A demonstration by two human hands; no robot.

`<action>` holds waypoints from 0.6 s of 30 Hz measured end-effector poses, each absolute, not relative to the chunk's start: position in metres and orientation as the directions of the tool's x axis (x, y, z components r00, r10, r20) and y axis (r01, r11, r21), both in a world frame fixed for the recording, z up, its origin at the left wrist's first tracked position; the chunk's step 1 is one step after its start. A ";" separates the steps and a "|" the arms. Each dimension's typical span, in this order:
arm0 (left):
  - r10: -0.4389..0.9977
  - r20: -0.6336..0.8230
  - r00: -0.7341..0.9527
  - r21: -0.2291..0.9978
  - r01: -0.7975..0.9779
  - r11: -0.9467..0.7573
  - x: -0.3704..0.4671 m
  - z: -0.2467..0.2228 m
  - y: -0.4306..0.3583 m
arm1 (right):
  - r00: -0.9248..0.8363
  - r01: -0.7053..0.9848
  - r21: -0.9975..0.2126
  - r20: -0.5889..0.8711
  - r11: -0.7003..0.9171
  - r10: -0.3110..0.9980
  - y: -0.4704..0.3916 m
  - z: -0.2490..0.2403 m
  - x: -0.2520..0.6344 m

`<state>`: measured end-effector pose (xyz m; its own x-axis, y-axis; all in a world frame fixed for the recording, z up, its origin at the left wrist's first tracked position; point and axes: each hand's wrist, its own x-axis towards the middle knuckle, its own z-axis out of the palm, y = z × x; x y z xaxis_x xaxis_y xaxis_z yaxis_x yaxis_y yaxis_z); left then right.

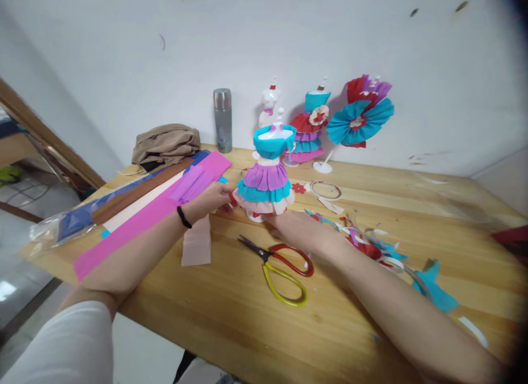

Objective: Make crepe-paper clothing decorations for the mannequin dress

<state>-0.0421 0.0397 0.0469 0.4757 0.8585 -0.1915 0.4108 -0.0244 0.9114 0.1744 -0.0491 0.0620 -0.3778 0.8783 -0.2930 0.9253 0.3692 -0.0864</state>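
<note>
Head camera view: nearest me lie scissors [263,253] with a red and a yellow handle, on the near side of the right hand, blades pointing off toward the left. A pale strip [197,246] lies on the near side of the left hand [216,198], whose fingers curl at the skirt's hem; something red shows at their tips, but I cannot tell whether it is gripped. The right hand [291,228] reaches under the hem by the stand, fingertips hidden, so its grip is uncertain. Between and just beyond both hands stands the dress form [266,177], long axis upright, neck knob upward, skirt flaring down; which side is its front I cannot tell. Its turquoise top and three skirt tiers are on, so I'd judge the dress largely made. Beyond the hands, another dressed form [311,128] wears a flower [319,115] at its waist; this one shows none, so trimming may be what is left
</note>
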 end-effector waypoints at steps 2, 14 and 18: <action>0.914 -0.103 0.393 0.761 0.622 -0.182 -0.053 0.060 0.047 | -0.372 0.927 -0.076 -0.311 0.367 0.874 -0.048 0.058 0.173; 0.938 0.094 0.334 -0.014 0.943 -0.334 -0.047 0.026 0.041 | -0.370 0.923 0.011 -0.247 0.385 0.895 -0.050 0.052 0.163; 0.892 0.035 0.450 -0.086 0.891 -0.446 -0.044 0.017 0.037 | -0.351 0.930 0.038 -0.205 0.366 0.914 -0.054 0.048 0.157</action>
